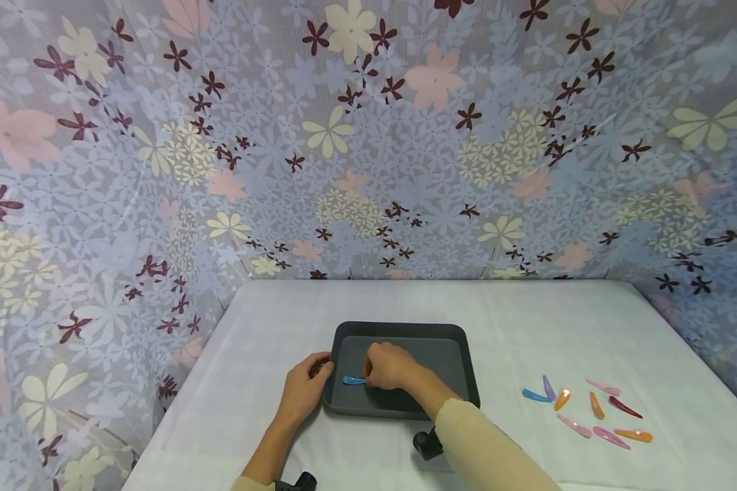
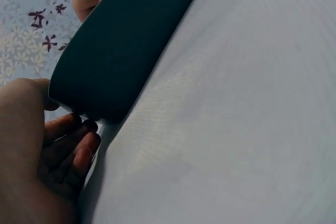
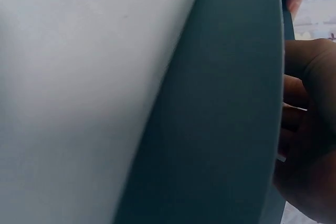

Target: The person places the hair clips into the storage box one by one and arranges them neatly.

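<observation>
Behind everything, a floral cloth (image 1: 393,164) is hung, and in front of it a table (image 1: 270,320) is covered in white. On the table a dark tray (image 1: 442,354) is set, its long sides running left to right.

By the left hand (image 1: 302,385), the tray is held at its left end: the thumb is placed at the rim and the fingers are bent against the outer wall. The right hand (image 1: 389,368) is lowered inside the tray, left of its middle, with the fingers curled together; whether anything is clamped between the fingertips cannot be told, as they are hidden beneath the knuckles.

To the right of the tray, well apart from both hands, several scattered clips (image 1: 597,405) are laid at mixed angles.

Inside the tray, near its left wall, a blue clip (image 1: 353,380) is seen just left of the right hand's fingers, its right end met or covered by them. The right hand is the nearer one; from the left hand the clip is separated by the tray wall. Its long axis is aligned nearly with the tray's long sides, and its exposed, rounded end is pointed left.
</observation>
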